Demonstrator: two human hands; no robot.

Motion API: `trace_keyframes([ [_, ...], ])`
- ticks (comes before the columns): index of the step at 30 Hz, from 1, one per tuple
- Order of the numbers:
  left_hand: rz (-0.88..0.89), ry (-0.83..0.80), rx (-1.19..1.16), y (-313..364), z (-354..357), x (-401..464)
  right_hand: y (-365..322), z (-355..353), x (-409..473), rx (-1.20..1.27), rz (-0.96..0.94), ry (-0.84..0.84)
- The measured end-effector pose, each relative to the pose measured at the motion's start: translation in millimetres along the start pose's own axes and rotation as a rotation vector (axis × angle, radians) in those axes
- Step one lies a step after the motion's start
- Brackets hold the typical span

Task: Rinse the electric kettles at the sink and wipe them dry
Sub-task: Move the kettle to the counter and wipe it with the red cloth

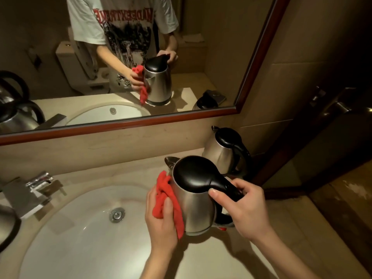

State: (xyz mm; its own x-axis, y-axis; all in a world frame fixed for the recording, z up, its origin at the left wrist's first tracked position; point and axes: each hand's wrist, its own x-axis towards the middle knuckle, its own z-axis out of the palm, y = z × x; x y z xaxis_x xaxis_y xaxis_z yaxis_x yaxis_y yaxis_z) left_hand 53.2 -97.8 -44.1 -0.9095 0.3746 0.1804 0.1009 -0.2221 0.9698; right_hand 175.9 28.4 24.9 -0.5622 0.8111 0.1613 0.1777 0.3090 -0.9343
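Your right hand (244, 206) grips the black handle of a stainless-steel electric kettle (196, 206) standing on the beige stone bench (221, 258) beside the white oval sink (80, 238); your left hand (161, 222) presses a crumpled red cloth (167, 196) against its side.

In the mirror (251, 63), the person's white T-shirt (90, 23) bears red block lettering, reversed by reflection, reading roughly "MADE EXTREME"; nothing else is legible.

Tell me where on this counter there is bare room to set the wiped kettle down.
Bare counter lies in front, between the sink basin and the right edge. The back strip between the faucet and the held kettle is also bare. The right rear corner is crowded by the second kettle. Another kettle sits at the left edge.
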Motion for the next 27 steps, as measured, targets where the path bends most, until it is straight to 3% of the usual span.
trace_keyframes([
  [4, -0.258, -0.072, -0.053, -27.0, -2.2, 13.9, 8.7, 1.8, 9.4, 0.015, 0.009, 0.011],
  [10, -0.381, -0.180, 0.021, -48.7, 0.8, 1.9, 29.6, 4.4, 33.6, 0.021, 0.061, 0.040],
  [17, -0.358, -0.400, 0.257, -60.2, 6.1, 24.6, 46.8, 12.2, 58.3, 0.007, 0.047, 0.080],
  [21, -0.239, -0.435, 0.374, -67.7, 25.3, 55.7, 51.9, 16.3, 70.7, 0.023, 0.041, 0.099],
  [27, -0.202, -0.450, 0.387, -79.1, 41.3, 93.8, 64.2, 32.0, 93.6, 0.056, 0.061, 0.114],
])
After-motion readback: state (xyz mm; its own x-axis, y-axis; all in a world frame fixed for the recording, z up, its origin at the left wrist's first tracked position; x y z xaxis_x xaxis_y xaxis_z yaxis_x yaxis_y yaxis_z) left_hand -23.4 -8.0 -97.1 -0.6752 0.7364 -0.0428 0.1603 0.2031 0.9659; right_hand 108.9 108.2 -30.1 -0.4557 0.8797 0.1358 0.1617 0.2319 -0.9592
